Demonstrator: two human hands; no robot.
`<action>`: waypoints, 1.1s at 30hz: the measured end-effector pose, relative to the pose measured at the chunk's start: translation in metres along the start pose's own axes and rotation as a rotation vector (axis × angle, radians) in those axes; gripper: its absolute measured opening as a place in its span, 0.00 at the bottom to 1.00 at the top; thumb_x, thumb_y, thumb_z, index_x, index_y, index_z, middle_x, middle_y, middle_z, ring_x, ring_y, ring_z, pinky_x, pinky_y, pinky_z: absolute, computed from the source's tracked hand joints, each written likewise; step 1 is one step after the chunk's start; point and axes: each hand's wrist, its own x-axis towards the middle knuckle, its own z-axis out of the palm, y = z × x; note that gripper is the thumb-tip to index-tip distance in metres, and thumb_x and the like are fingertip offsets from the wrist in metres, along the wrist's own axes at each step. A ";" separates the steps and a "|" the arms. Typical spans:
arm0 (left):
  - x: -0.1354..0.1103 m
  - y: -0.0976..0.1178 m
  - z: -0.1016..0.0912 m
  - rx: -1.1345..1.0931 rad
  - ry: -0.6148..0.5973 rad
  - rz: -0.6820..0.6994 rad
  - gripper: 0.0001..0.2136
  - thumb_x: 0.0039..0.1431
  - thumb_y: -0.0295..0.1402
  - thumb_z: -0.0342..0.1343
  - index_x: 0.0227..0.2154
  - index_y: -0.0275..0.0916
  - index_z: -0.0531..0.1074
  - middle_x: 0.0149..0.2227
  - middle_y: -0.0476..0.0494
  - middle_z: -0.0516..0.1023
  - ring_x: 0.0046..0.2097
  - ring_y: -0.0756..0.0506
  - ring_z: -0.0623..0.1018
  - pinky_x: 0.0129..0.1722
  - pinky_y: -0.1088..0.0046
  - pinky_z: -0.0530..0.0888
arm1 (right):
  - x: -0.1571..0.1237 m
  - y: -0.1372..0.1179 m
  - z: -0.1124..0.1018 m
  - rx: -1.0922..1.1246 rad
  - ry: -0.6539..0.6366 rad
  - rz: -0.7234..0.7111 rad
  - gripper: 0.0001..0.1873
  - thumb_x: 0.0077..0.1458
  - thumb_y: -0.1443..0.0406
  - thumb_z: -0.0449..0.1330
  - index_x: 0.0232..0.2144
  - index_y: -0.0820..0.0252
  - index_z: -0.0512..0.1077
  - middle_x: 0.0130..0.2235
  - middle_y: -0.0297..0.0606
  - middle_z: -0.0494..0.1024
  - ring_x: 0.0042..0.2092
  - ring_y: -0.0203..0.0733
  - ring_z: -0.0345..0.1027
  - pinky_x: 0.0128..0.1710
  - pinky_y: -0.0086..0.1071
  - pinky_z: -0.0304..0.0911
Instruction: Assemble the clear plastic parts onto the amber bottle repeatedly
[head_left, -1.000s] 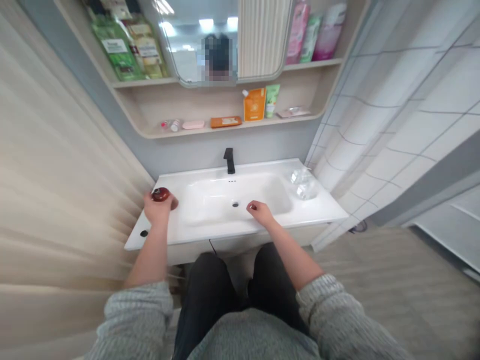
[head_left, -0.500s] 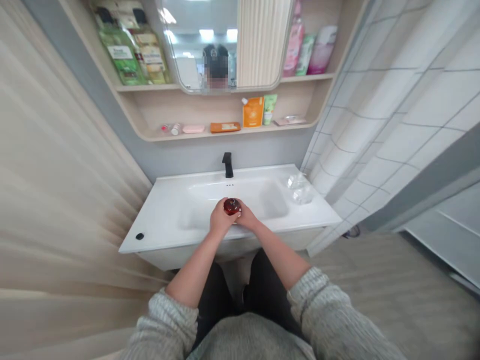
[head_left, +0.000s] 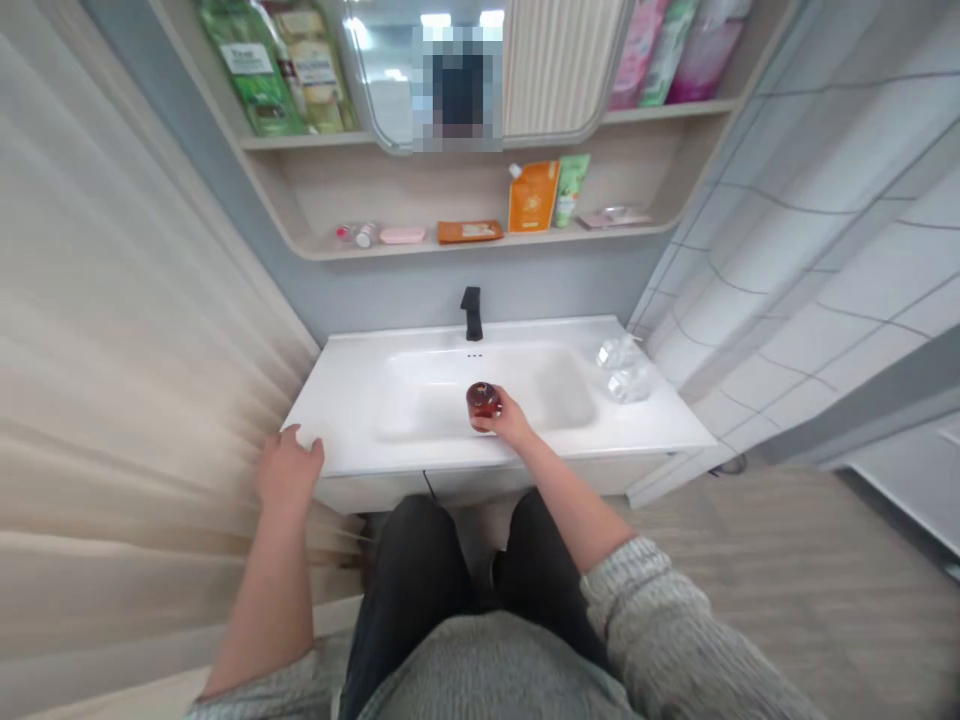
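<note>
A small dark red jar [head_left: 484, 400] is held over the white sink basin [head_left: 420, 385], with my right hand [head_left: 507, 420] wrapped round it from the right. My left hand [head_left: 287, 470] hovers at the front left corner of the white counter [head_left: 337, 420], fingers slightly curled and apart, holding nothing. It covers the spot where a small black object lay on the counter. A black tap [head_left: 471, 313] stands behind the basin.
Two clear glass items [head_left: 622, 367] sit at the counter's right end. A shelf [head_left: 480, 240] above holds an orange pouch [head_left: 532, 196], a green tube and small flat items. Ribbed beige wall on the left, white tiles on the right.
The red jar passed from my left hand to my right over the basin. My left hand then moved back to the counter's front left corner.
</note>
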 end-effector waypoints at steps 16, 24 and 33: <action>-0.011 0.130 0.044 -0.725 -0.378 0.144 0.14 0.62 0.42 0.58 0.47 0.44 0.79 0.36 0.46 0.84 0.37 0.42 0.83 0.43 0.64 0.81 | -0.004 0.004 0.000 -0.049 -0.042 -0.038 0.44 0.41 0.61 0.79 0.61 0.52 0.74 0.51 0.38 0.87 0.51 0.51 0.82 0.58 0.46 0.75; -0.035 0.239 0.078 -0.972 -0.366 0.256 0.07 0.62 0.37 0.65 0.41 0.43 0.76 0.43 0.43 0.86 0.47 0.42 0.85 0.47 0.64 0.79 | -0.004 0.003 0.001 -0.049 -0.059 -0.051 0.43 0.42 0.62 0.78 0.61 0.53 0.74 0.53 0.39 0.86 0.50 0.51 0.82 0.56 0.45 0.76; -0.052 0.261 0.091 -0.964 -0.340 0.301 0.06 0.65 0.33 0.65 0.43 0.43 0.79 0.51 0.42 0.88 0.54 0.40 0.85 0.54 0.59 0.80 | -0.003 0.005 0.002 -0.034 -0.073 -0.059 0.42 0.43 0.62 0.77 0.62 0.53 0.74 0.50 0.38 0.86 0.48 0.49 0.81 0.52 0.43 0.77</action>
